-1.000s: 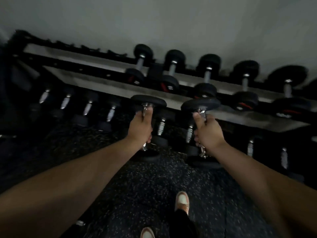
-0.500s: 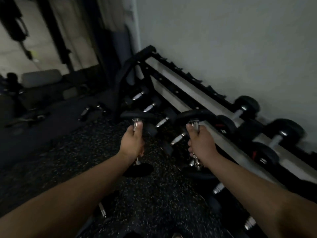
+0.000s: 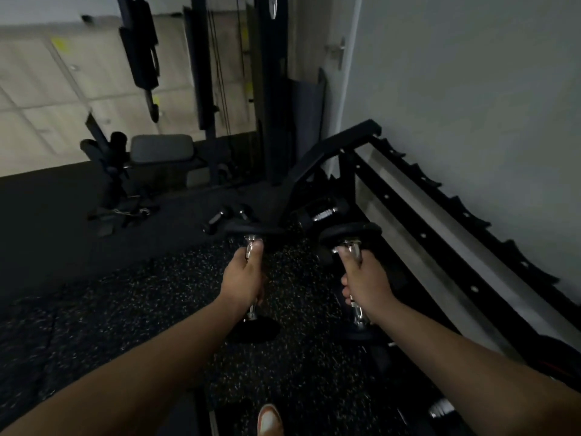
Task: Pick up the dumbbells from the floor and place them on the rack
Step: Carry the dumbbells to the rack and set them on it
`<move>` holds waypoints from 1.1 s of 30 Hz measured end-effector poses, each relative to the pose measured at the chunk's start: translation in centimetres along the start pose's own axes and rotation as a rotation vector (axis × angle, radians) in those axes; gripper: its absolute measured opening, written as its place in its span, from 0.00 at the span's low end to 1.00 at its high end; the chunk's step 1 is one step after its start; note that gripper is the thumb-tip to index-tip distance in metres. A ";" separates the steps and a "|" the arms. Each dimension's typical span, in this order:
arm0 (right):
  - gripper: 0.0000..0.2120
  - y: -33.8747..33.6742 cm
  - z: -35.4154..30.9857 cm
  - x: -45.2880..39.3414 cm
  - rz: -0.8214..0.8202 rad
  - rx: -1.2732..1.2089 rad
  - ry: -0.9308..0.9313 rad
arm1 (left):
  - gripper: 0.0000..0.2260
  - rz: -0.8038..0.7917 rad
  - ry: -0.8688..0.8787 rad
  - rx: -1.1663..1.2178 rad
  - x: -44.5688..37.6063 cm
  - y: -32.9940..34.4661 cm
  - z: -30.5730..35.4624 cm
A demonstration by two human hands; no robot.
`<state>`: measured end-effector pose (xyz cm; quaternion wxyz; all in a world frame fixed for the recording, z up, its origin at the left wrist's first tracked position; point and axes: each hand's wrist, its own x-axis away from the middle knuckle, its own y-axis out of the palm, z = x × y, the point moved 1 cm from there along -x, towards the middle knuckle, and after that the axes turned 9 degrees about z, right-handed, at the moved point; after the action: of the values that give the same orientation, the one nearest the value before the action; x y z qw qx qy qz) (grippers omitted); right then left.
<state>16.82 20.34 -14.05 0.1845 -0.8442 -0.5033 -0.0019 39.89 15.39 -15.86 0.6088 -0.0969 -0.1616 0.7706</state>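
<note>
Swinging left since a moment earlier, the view reached the dumbbell rack (image 3: 446,221) end. Left hand (image 3: 243,280) gripped one dumbbell (image 3: 253,322); right hand (image 3: 366,283) gripped another dumbbell (image 3: 349,234).

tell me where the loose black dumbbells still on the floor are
In the head view, the loose black dumbbells lie on the dark rubber floor left of centre, just beyond the left hand, beside the end of the black rack.
</note>
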 end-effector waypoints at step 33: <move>0.17 7.9 -7.5 -51.4 0.511 -0.264 0.297 | 0.19 -0.558 0.037 -0.010 -52.4 36.9 15.4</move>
<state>-0.48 -29.02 -19.23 0.1393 -0.9503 -0.2383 -0.1440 13.66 -45.01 -17.59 0.7999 -0.0659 -0.1748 0.5703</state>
